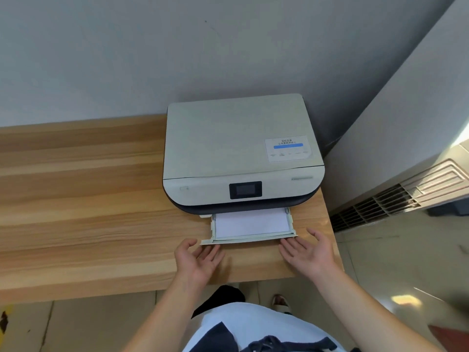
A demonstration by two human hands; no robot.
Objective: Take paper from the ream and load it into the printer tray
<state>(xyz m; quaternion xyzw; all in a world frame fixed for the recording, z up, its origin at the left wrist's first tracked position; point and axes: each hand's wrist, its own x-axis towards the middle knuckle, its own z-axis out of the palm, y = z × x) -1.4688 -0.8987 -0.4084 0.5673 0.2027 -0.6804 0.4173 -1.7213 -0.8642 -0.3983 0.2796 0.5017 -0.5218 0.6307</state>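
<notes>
Now the tray, pulled out toward the worktop front edge, is filled with paper. Left hand and right hand are held open, empty, fingertips at its front lip.

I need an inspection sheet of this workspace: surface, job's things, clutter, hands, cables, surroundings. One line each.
Surface: wooden table, bare left of the printer.
Job's things: printer lid closed; paper tray pulled out, white paper inside; no ream seen.
Clutter: nothing seen.
Hands: left hand and right hand open, empty, at the tray's front edge.
Cables: nothing seen.
Surroundings: grey wall; vent unit at right; tiled floor.
</notes>
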